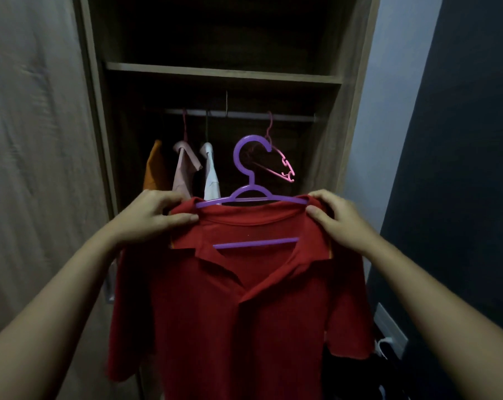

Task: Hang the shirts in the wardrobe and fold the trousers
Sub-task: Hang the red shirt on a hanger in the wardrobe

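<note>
From the head camera, a red shirt (238,307) with a collar hangs on a purple hanger (252,181), held up in front of the open wardrobe (224,72); it is not on the rail (244,114), which runs across the dim interior higher up and behind the hanger's hook. The left hand (150,217) pinches the shirt at one shoulder, thumb pressed flat on the front of the cloth and fingers curled over the top edge, just where the end of the hanger's arm slips under the fabric; the right hand (338,220) pinches the other shoulder in the same way, thumb on the front beside the collar seam, fingers folded over the top. The hanger's lower bar shows through the open neck; the shirt's front faces the camera, collar spread and sleeves drooping to either side. On the rail hang an orange garment (155,168), a pale pink shirt (183,168) and a white shirt (211,174), close together at the left; an empty pink hanger (282,168) hangs to their right, tilted, behind the purple hook. A wall socket (391,330) sits low at the right.
</note>
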`<state>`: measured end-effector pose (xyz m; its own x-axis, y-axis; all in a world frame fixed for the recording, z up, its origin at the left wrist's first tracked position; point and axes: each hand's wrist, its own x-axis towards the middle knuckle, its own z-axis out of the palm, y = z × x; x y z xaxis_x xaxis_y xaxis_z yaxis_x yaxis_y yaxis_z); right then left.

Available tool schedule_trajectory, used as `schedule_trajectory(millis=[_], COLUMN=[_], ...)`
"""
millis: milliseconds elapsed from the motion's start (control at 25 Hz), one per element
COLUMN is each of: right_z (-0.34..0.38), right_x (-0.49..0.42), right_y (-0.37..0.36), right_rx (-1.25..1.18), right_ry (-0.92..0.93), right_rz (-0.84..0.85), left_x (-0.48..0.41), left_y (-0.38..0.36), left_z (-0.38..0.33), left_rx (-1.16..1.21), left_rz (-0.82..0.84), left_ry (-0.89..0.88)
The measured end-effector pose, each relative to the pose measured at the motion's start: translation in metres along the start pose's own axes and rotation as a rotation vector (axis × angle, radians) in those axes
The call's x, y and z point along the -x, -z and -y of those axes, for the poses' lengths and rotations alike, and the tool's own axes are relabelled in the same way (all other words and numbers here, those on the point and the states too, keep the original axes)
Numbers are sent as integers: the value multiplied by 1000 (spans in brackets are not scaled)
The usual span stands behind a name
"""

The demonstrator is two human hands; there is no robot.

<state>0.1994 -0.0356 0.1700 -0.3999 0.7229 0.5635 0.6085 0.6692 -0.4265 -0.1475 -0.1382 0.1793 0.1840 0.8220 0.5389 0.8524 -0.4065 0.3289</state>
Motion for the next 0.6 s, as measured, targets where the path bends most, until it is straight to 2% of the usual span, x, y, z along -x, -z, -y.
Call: schedule_trajectory(millis=[80,120,200,320,400,480,600], right_z=[8,16,42,79,89,87,64], right_x=[-5,-9,-15,-33,-55,-75,-113], right_y=[-13,-24,-46,-74,-89,-97,-113], right_rx=[256,237,-47,-598,-826,-950,-953], right_ry=[-10,2,-35,-295,-409,-509,-604], right_rz=[30,56,141,330,340,254,203], left_x=[3,5,4,-6,-18,-33,-64], left_y=[-4,-6,-14,-35,-51,-62,-63], left_z=[0,-1,-5,-22,-32,-40,-32], left_rx=[-15,-40,-87,-182,-255,-292,-132], left_rz=[-73,-99,-151,-200,-226,-182,-67], left_ry=[33,67,151,221,247,297,343])
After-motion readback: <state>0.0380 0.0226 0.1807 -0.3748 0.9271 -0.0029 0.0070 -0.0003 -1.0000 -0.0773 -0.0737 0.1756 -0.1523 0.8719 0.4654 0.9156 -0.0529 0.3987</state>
